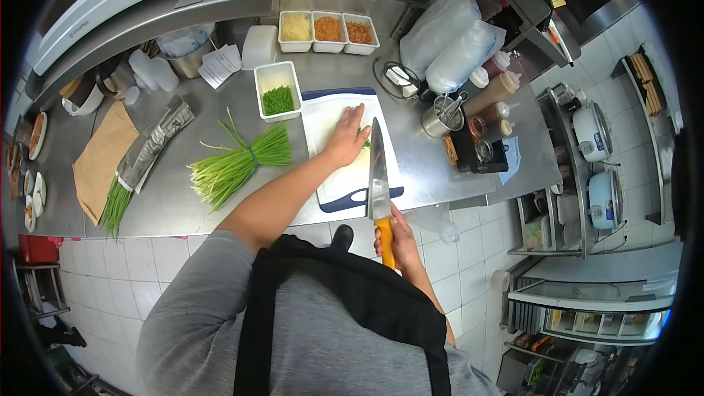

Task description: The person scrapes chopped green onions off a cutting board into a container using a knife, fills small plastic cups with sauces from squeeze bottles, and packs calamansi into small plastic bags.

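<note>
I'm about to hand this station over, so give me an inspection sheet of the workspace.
Surface: shiny steel counter; small crumbs can't be judged.
Job's things: knife, cutting board, tub of chopped greens, tied green stalks.
Clutter: plastic bags and brown paper on the counter.
Hands: left hand flat over greens on the board; right hand grips the knife handle.
Cables: black cord looped beside the bags.
Surroundings: tiled floor; shelving at right.

White tiled floor (110, 271); steel shelving (587, 176) at right
</note>
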The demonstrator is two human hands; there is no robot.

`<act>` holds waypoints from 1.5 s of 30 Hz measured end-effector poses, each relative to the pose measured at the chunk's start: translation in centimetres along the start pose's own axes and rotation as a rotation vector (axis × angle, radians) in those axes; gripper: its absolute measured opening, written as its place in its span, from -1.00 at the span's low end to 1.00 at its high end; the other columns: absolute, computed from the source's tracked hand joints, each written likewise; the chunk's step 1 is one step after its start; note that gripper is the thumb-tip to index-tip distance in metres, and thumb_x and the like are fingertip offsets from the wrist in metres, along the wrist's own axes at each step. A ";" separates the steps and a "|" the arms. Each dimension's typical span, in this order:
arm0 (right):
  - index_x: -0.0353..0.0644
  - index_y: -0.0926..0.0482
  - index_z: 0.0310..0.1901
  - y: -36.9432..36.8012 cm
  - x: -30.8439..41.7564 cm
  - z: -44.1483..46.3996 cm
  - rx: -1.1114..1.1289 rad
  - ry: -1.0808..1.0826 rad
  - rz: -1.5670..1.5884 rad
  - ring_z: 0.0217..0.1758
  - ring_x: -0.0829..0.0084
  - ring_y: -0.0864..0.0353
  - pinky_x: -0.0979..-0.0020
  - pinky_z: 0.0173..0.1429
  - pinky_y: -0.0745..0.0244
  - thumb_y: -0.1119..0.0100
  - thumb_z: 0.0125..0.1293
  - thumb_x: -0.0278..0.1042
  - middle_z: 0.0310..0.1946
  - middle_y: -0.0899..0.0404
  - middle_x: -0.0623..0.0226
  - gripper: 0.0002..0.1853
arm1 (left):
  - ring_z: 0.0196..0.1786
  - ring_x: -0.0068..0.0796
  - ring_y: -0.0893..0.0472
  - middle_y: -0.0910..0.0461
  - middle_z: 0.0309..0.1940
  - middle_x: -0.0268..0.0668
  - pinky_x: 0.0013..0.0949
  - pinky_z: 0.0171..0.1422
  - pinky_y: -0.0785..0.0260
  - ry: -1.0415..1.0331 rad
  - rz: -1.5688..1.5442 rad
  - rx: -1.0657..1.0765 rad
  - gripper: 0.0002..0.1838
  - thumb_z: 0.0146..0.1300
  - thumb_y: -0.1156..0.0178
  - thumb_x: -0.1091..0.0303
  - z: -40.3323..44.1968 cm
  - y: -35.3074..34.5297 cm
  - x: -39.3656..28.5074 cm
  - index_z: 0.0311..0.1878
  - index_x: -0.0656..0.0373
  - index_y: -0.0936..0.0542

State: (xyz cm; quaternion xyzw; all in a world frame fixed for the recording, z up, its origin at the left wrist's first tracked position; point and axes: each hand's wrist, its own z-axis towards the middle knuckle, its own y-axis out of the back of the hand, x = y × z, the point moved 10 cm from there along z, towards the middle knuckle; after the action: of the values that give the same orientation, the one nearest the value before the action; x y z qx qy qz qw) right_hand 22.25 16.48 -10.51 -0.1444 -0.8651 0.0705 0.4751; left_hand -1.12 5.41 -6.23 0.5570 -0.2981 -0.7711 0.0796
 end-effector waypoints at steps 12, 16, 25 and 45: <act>0.16 0.02 0.48 -3.0 0.9 1.1 0.025 0.016 -0.006 -0.65 0.46 -0.37 0.47 -0.53 -0.42 0.46 0.52 -0.23 -0.47 -0.42 0.26 -0.49 | 0.45 0.10 -0.10 -0.22 0.34 0.13 -0.13 0.52 0.05 -0.022 0.091 -0.211 -0.44 0.42 0.13 0.25 1.0 -1.4 -0.5 0.39 0.34 -0.13; 0.16 0.03 0.48 -2.6 0.2 1.1 0.011 0.001 -0.034 -0.65 0.46 -0.37 0.47 -0.53 -0.42 0.45 0.52 -0.22 -0.48 -0.42 0.26 -0.49 | 0.44 0.07 -0.13 -0.24 0.32 0.15 -0.15 0.51 0.02 -0.004 -0.020 -0.212 -0.47 0.43 0.16 0.24 0.9 -0.9 -0.2 0.39 0.29 -0.18; 0.15 0.07 0.49 -3.9 -0.3 1.5 0.052 0.031 0.060 -0.65 0.47 -0.38 0.46 -0.55 -0.42 0.44 0.52 -0.19 -0.49 -0.42 0.27 -0.48 | 0.43 0.09 -0.14 -0.23 0.32 0.16 -0.13 0.50 0.00 0.008 -0.081 -0.186 -0.48 0.44 0.22 0.25 0.7 -0.5 -0.3 0.39 0.28 -0.17; 0.20 0.09 0.49 -5.8 -1.1 1.8 0.083 0.016 0.081 -0.61 0.44 -0.39 0.43 -0.52 -0.42 0.32 0.53 -0.16 -0.47 -0.42 0.28 -0.45 | 0.41 0.08 -0.19 -0.23 0.32 0.17 -0.17 0.49 -0.02 0.068 -0.228 -0.265 -0.50 0.47 0.24 0.23 0.7 -0.3 0.6 0.39 0.24 -0.19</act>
State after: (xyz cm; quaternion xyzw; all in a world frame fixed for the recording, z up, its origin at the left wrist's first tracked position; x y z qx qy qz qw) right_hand 20.21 10.69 -10.85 -0.1599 -0.8512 0.1241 0.4843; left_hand -1.87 5.69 -6.73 0.5977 -0.1259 -0.7883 0.0744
